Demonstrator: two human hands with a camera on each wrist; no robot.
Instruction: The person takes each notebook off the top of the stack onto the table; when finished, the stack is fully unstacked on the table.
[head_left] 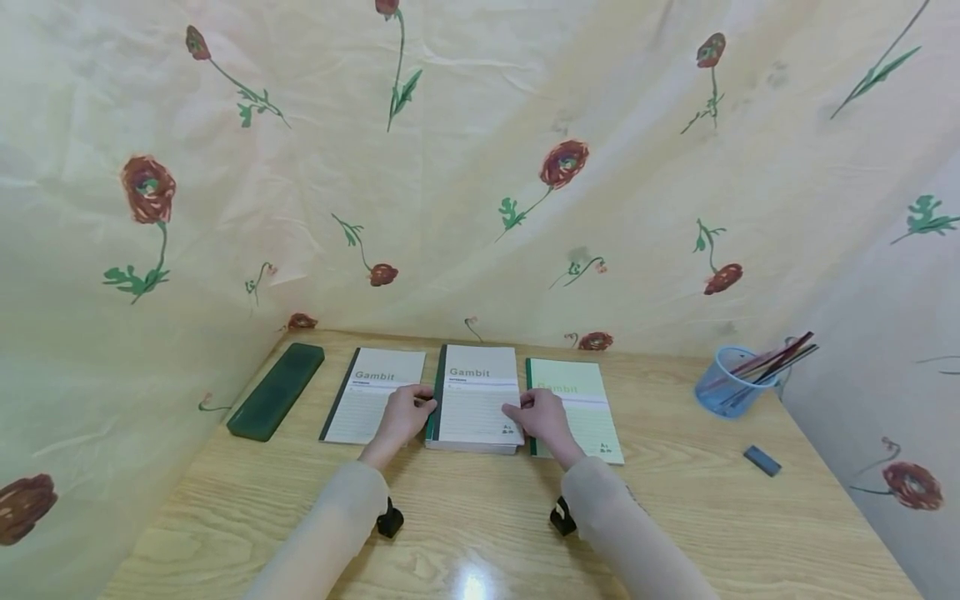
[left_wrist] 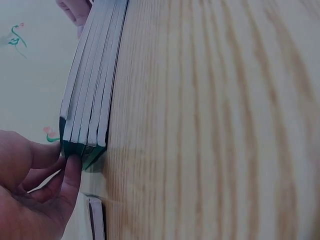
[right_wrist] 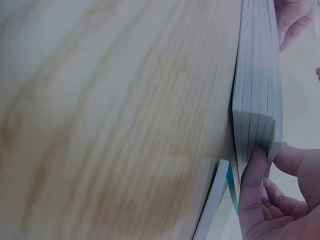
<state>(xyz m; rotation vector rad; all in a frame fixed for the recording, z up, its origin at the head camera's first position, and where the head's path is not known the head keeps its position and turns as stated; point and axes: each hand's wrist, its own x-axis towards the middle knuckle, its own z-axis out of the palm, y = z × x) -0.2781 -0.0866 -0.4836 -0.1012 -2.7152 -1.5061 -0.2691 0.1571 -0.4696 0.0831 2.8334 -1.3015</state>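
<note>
Near the middle of the far edge of the surface [head_left: 465, 492], one stack of notebooks [head_left: 476, 396] is held from both sides! Its spine side is pinched by the left hand [head_left: 407, 410], that grip closed by thumb and fingers; its opposite side is likewise pinched in the grip of the right hand [head_left: 542, 414]. At least five notebooks are counted there, the exact number unclear. Narrow gaps are left to one left notebook [head_left: 360, 408] and one right notebook [head_left: 581, 425]. One green case [head_left: 277, 392] is seen along the left edge; broader bare wood is seen rightward, before one blue cup [head_left: 720, 400] and one dark block [head_left: 762, 460] by the right edge.
</note>
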